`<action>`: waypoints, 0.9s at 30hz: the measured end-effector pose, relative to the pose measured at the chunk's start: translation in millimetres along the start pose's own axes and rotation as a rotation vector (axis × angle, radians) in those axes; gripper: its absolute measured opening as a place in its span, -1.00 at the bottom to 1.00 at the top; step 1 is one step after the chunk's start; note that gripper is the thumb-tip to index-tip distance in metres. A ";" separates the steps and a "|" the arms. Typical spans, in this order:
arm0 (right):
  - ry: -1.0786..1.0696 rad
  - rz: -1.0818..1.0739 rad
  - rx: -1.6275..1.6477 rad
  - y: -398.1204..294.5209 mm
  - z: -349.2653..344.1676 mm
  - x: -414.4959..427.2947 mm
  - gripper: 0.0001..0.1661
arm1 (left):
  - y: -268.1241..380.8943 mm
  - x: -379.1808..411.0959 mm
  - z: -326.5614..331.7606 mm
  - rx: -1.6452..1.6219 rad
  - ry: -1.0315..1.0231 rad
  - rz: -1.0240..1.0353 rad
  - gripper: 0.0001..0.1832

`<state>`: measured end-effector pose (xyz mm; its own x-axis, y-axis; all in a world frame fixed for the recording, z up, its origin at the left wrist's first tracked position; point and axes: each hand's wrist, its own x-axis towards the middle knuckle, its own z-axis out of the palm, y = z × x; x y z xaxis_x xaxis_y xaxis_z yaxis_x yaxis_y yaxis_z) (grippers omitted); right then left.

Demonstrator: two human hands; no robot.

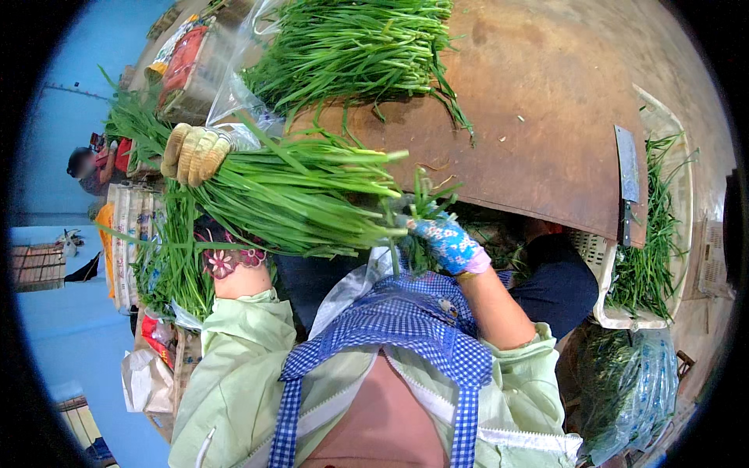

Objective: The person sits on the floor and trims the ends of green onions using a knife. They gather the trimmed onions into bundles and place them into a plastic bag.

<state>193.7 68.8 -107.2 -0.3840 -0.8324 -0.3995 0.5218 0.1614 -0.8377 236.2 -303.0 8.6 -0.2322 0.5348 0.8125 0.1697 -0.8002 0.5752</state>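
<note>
My left hand (196,155), in a cream knitted work glove, grips a thick bunch of garlic chives (298,193) by its leafy part. The cut stem ends point right, towards my right hand (447,240). That hand wears a blue floral glove and is closed around a small tuft of loose chive leaves (418,257); its fingertips are partly hidden and blurred. Beyond the held bunch, a large pile of garlic chives (363,52) lies on a brown wooden board (526,146), stems facing right.
A cleaver (627,169) lies along the board's right edge. Beside it stands a white plastic crate (684,234) of loose greens. A clear bag of greens (632,386) sits at lower right. More chives (187,257) lie left of my arm. A person (93,167) sits far left.
</note>
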 end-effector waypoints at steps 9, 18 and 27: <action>-0.171 -0.098 0.513 25.2 37.9 47.2 -0.47 | -25.2 31.2 -14.5 -0.167 -0.216 -0.037 -0.91; 0.244 -0.259 0.496 35.2 -49.2 -9.6 -0.72 | -19.9 33.4 0.3 -0.227 -0.235 -0.090 -0.88; 0.125 -0.630 -0.881 -43.2 -3.5 16.7 -0.50 | -50.9 57.2 -11.9 -0.340 -0.274 -0.187 -0.88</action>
<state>162.1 49.9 -79.0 -0.4923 -0.8467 0.2018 -0.5055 0.0894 -0.8582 202.8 -234.9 24.6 0.0399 0.6935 0.7194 -0.1845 -0.7025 0.6874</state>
